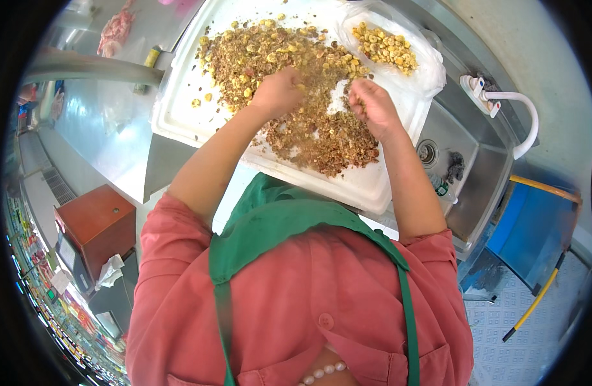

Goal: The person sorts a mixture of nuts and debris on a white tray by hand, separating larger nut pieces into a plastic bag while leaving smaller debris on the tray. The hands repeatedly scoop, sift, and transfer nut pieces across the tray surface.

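Observation:
A large white tray [189, 116] bears a spread heap of brown husks or flakes [325, 144] mixed with yellow, rounded pieces. Over the middle of the heap is my left hand [279, 91], its fingers bent and slightly blurred; a yellow piece shows at the fingertips. My right hand [373, 106] is curled over the heap's right side, with small bits visible between its fingers. At the tray's upper right corner lies a clear plastic bag [431, 72], opened out, holding many yellow pieces [387, 48].
The tray's right side reaches over a steel sink [469, 130], where a plastic bottle [443, 188] and a dark scourer [455, 166] lie. A white tap [530, 116] is on the far right. On the left stand a steel counter [98, 111] and a reddish-brown box [98, 212].

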A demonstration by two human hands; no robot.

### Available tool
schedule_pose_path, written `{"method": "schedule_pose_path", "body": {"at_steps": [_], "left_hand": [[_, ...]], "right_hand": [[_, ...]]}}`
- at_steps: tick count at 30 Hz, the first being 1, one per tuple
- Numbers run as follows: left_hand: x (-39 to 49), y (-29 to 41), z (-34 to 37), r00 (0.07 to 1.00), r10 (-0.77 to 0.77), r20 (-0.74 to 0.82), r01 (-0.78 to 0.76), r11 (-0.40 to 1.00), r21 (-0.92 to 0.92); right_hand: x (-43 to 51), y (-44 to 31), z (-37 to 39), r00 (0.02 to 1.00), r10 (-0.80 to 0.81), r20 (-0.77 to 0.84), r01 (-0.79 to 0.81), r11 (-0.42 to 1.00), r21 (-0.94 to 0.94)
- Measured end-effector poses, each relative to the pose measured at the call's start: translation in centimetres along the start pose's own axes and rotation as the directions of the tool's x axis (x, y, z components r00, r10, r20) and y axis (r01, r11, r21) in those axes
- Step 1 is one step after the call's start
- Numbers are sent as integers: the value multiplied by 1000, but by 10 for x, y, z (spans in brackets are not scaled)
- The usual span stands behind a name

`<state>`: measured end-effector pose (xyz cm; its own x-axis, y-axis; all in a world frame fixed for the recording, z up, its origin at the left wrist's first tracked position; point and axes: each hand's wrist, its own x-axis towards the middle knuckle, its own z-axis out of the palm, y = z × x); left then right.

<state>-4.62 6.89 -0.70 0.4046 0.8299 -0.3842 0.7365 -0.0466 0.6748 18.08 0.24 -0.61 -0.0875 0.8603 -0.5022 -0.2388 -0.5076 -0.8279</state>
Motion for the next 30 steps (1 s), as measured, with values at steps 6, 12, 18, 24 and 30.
{"method": "schedule_pose_path", "body": {"at_steps": [6, 12, 18, 24, 30], "left_hand": [[-30, -19, -18, 982, -18, 186, 187, 162, -969], [-33, -22, -15, 987, -26, 159, 158, -40, -987], [-34, -19, -12, 964, -174, 203, 177, -158, -971], [-32, -9, -6, 931, -297, 214, 237, 45, -970], [-10, -10, 5, 994, -74, -75, 59, 982, -181]], "right_hand": [[-4, 18, 42, 979, -160, 127, 203, 709, -675], [6, 19, 75, 959, -184, 214, 252, 216, -943], [10, 20, 71, 969, -193, 154, 231, 491, -840], [-3, 28, 33, 993, 44, 108, -82, 924, 373], [-8, 39, 13, 982, 97, 160, -183, 677, 713]]}}
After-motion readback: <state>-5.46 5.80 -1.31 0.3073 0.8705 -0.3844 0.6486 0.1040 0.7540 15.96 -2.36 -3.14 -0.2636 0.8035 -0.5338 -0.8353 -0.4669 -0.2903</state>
